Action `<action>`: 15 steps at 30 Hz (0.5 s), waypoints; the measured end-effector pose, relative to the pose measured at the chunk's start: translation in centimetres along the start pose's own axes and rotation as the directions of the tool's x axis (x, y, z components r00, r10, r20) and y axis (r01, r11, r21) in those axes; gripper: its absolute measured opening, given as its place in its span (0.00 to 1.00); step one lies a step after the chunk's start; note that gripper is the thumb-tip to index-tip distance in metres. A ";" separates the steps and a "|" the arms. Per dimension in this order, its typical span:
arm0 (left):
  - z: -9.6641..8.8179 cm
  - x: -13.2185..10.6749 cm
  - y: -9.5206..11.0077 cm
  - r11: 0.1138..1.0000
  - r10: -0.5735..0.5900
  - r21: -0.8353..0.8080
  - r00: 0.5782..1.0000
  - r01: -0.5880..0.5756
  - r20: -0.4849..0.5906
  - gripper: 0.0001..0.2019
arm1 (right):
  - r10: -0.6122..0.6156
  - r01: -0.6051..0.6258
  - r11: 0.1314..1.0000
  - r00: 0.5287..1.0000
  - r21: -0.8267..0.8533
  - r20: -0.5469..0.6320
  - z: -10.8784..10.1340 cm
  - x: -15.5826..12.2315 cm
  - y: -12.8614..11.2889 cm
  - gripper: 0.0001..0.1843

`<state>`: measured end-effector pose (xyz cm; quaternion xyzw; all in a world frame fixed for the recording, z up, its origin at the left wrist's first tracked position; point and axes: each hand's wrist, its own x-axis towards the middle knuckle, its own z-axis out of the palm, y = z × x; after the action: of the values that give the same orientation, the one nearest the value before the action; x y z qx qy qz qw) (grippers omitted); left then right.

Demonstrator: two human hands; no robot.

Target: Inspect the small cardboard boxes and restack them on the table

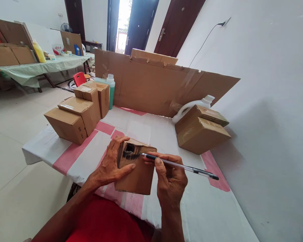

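Observation:
In front of me a small brown cardboard box (138,176) stands on the table, with a dark hole and black scribbled marks on its upper left side. My left hand (113,164) grips the box from the left, its thumb lying across the near face and its fingers over the far edge. Between the thumb and fingers of my right hand (171,178) is a pen (185,167) with a clear barrel and black grip. The pen's tip points left and meets the box face, or nearly so, beside the black marks. Its capped end sticks out to the right.
Cardboard boxes (65,124) stand at the table's left, with a green bottle (111,92) behind them. More boxes (204,134) and a white jug (187,109) are at the right by the wall. A cardboard panel (151,87) blocks the table's far side.

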<state>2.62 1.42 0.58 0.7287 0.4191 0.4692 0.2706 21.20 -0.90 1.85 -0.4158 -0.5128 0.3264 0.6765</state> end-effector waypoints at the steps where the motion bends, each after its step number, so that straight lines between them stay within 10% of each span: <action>1: 0.1 0.0 0.1 1.000 0.002 0.002 1.000 -0.002 0.003 0.36 | -0.007 0.007 1.000 1.000 -0.002 -0.007 0.1 0.0 0.0 0.05; 10: 0.5 -0.4 0.6 0.999 0.026 0.018 0.999 -0.027 0.036 0.37 | -0.216 0.211 0.976 0.899 -0.054 -0.382 -0.6 1.3 -1.8 0.08; 13: 0.6 -0.4 0.5 1.000 0.022 0.001 0.999 -0.022 0.037 0.36 | -0.098 0.001 0.960 0.939 -0.281 -0.331 -3.7 2.5 0.4 0.10; 15: 0.6 -0.3 0.4 1.000 0.018 0.005 0.999 -0.018 0.037 0.36 | 0.143 -0.203 0.787 0.978 -0.582 -0.149 -5.7 2.6 3.2 0.12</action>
<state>3.29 0.92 0.49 0.7417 0.4086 0.4568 0.2724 27.37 1.51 -0.63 -0.6673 -0.5154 0.1894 0.5033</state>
